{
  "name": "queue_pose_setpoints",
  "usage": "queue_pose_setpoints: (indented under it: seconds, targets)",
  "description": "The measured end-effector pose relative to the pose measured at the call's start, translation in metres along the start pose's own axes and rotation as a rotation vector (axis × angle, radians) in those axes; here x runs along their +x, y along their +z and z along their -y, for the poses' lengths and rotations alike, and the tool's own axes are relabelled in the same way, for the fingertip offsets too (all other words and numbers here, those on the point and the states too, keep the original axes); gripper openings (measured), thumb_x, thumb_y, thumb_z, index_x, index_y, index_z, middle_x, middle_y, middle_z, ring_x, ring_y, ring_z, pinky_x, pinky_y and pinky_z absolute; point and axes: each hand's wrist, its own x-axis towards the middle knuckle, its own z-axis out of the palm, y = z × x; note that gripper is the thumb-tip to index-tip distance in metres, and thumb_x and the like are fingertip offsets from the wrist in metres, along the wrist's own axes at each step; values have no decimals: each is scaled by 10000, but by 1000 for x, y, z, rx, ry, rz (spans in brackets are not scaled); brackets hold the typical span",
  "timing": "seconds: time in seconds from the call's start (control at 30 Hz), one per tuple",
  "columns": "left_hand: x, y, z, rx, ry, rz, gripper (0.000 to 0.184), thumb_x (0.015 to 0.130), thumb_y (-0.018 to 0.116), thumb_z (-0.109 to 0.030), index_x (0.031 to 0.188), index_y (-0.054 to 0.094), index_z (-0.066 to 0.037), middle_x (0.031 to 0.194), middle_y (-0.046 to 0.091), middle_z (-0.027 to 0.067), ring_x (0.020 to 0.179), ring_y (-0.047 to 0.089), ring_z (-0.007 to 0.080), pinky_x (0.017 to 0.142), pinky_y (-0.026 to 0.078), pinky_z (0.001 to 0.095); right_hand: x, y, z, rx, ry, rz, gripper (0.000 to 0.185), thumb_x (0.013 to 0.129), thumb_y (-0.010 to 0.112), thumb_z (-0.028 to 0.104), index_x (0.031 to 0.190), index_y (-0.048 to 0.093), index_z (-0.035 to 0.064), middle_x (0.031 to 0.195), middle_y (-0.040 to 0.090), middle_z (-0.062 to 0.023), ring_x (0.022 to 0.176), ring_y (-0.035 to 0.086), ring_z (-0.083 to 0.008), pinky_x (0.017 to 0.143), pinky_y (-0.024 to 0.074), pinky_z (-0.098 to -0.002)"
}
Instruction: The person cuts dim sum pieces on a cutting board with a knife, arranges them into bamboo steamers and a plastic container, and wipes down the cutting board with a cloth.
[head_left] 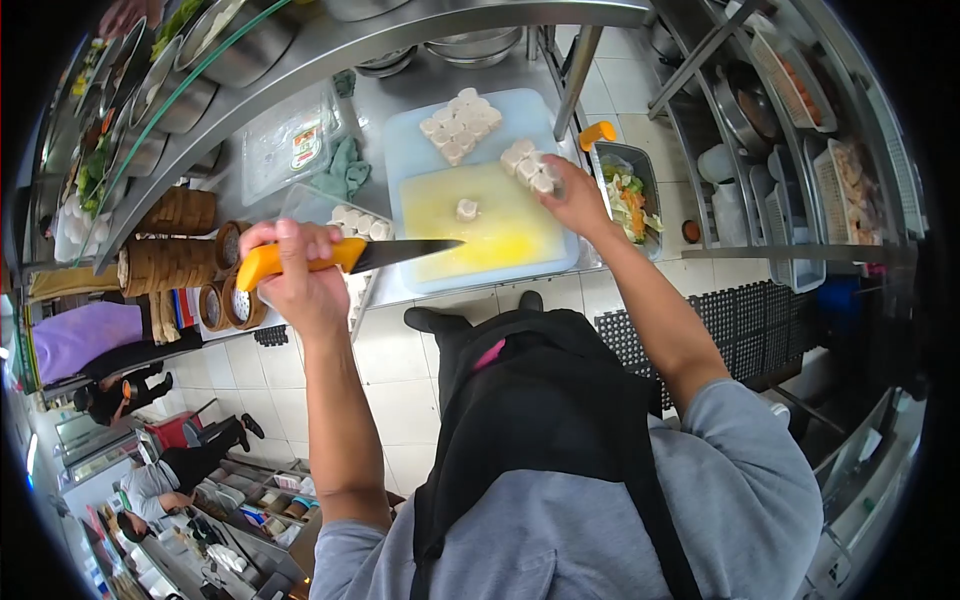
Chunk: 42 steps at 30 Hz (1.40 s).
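My left hand (292, 270) is closed around the yellow handle of a kitchen knife (400, 252), its dark blade pointing right over the cutting board (420, 215). At the board's right side, my right hand (578, 198) grips the edge of a cluster of small white pieces (524, 165). A larger cluster of the same white pieces (461, 124) lies at the back of the board. One single white piece (466, 209) sits near the middle, apart from both hands. Below and left of the knife, a clear tray (362, 224) holds several more, partly hidden by my left hand.
A green cloth (343, 170) and a clear plastic container (290, 150) lie left of the board. Bamboo steamers (168, 263) are stacked farther left. To the right stands a grey bin (640, 168) of food scraps. A metal shelf (430, 22) crosses above the counter. Other people are in the background.
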Motion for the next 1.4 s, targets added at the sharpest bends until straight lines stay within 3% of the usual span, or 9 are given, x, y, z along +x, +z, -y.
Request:
queue_pose_setpoints:
  seconds: [0.17,0.33,0.4,0.53,0.6,0.7,0.8,1.03,1.4]
  targets:
    - [5,17,57,141,131,53,119,1061,616,-130,1059,497,-124,834,549,36,737,514,157,823,511,439,-33,-10,-14,-31,-222,163,753,735,884,252,1411,574,137,1355,637,-151,1232,579,-374,1088,449,-453]
    - [20,18,43,29,203,2,115,1061,605,-131,1057,504,-75,809,576,55,776,588,184,877,541,444,-40,-1,10,-153,-265,38,865,714,911,284,1463,510,122,1294,630,-145,1238,542,-380,1071,426,-455]
    - [14,20,34,150,213,95,114,1065,593,-134,1019,527,-54,824,616,75,799,619,190,863,550,439,-35,12,7,-123,-175,71,884,704,914,301,1454,506,73,1264,631,-160,1204,549,-380,1069,432,-462]
    - [-4,21,38,453,174,217,133,1061,593,-118,959,559,-39,782,670,119,745,670,212,736,574,391,-31,32,17,-106,-353,141,880,694,915,302,1435,529,27,1241,637,-172,1186,555,-376,1075,450,-442]
    - [-2,27,29,466,177,200,148,1054,587,-107,928,535,-50,689,600,76,617,590,177,642,527,339,-31,37,28,-111,-360,179,875,695,918,313,1429,540,22,1266,618,-174,1195,553,-374,1081,457,-436]
    - [4,41,3,-41,157,168,274,1045,543,-142,803,421,-95,579,379,8,505,329,121,524,363,318,-28,40,38,-147,-277,300,896,683,934,344,1416,534,20,1278,559,-173,1212,548,-371,1090,466,-445]
    - [-2,57,-21,-44,116,188,389,1053,517,-291,733,362,-132,553,332,1,490,304,114,533,352,320,-24,39,39,-156,-280,327,906,658,946,358,1394,540,20,1254,558,-177,1206,556,-382,1069,478,-454]
    - [-22,78,3,-14,104,238,395,1037,512,-222,694,375,-80,516,389,26,441,330,124,440,300,314,-21,31,58,-200,-247,410,965,621,957,415,1391,533,16,1243,555,-192,1179,577,-399,1042,484,-466]
    - [-26,93,17,107,96,162,389,1032,477,-160,669,370,-71,513,404,34,438,345,120,442,332,301,-49,34,37,9,-260,267,813,812,844,251,1500,483,15,1356,585,-230,1283,546,-396,1109,452,-446]
